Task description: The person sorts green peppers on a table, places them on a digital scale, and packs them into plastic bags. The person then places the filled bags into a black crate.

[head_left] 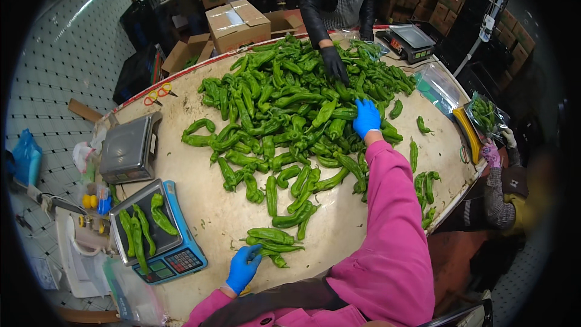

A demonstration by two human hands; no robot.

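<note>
A big heap of long green peppers (284, 109) covers the middle and far part of the table. My right hand (367, 118), in a blue glove, reaches into the heap's right side, its fingers closed around a green pepper (345, 113). Near the front edge, my left hand (242, 267), also blue-gloved, has its fingers stretched out and apart, beside a small group of peppers (272, 236). To its left stands a blue scale (190, 245) with several peppers (140, 230) on its metal tray.
Across the table a co-worker's black-gloved hand (334, 65) is in the heap. At right another person's pink-gloved hand (491, 154) is by a bag of peppers (483, 113) on a yellow scale (466, 133). A grey scale (129, 148), scissors (160, 92) and plastic bags (136, 293) lie around.
</note>
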